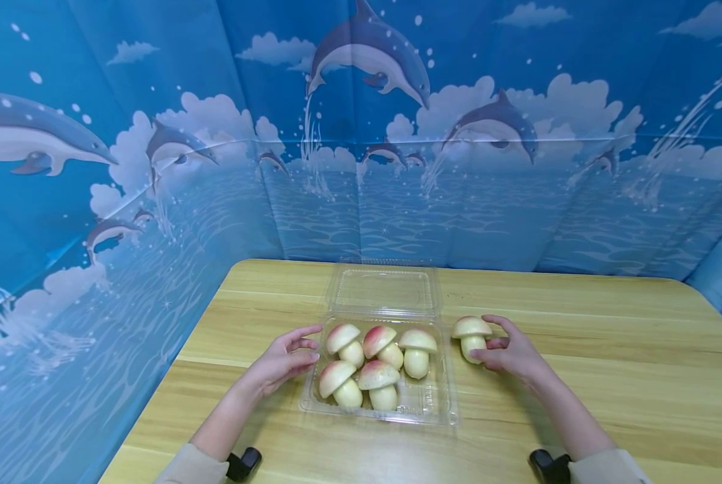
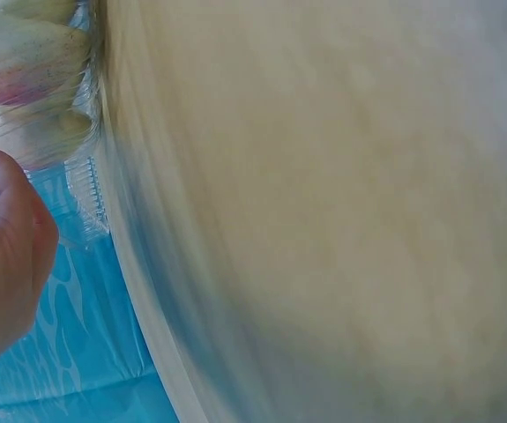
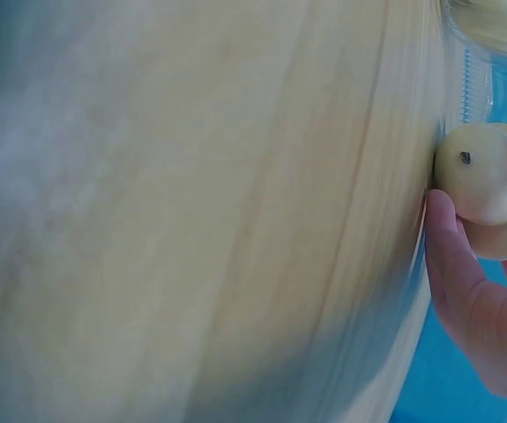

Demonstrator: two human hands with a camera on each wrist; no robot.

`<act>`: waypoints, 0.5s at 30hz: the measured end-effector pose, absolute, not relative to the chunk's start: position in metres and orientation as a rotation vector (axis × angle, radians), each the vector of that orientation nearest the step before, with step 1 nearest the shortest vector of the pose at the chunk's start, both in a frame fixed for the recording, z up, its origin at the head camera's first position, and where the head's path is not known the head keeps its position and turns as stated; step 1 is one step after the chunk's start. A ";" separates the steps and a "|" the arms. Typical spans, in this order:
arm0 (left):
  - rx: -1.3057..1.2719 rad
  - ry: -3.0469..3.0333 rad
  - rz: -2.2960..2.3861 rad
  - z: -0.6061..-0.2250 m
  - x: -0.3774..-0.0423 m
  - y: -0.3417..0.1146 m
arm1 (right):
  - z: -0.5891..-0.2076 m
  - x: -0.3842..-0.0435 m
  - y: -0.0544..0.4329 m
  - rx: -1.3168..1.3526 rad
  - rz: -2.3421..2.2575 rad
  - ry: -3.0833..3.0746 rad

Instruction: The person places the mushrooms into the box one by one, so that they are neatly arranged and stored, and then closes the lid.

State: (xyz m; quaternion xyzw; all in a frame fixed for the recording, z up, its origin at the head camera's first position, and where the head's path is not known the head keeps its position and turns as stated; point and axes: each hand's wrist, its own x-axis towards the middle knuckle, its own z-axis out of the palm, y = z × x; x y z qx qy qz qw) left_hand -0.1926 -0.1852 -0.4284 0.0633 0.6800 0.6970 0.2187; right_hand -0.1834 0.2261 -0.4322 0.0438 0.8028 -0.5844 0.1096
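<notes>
A clear plastic clamshell box (image 1: 439, 403) lies with its lid folded back on the table. Several cream mushrooms (image 1: 417, 353) with domed caps, some blushed pink, lie in its base. Just right of the box, my right hand (image 1: 515, 353) holds another mushroom (image 1: 471, 327) between thumb and fingers; its round stem end (image 3: 482, 172) with a dark spot faces the right wrist camera. At the box's left edge is my left hand (image 1: 282, 359), fingers loosely bent and holding nothing. Whether its fingertips touch the rim cannot be told.
The transparent lid (image 1: 385, 289) lies toward the back edge of the wooden table (image 1: 609, 349). Behind and to the left hangs a blue curtain (image 1: 361, 222) printed with dolphins.
</notes>
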 end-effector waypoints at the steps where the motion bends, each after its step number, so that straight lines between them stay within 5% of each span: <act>1: 0.175 1.881 1.929 -0.428 -0.192 -0.185 | -0.432 -0.183 0.226 0.128 -1.718 2.362; 15: 0.180 1.875 1.932 -0.428 -0.192 -0.185 | -0.435 -0.183 0.227 0.116 -1.700 2.400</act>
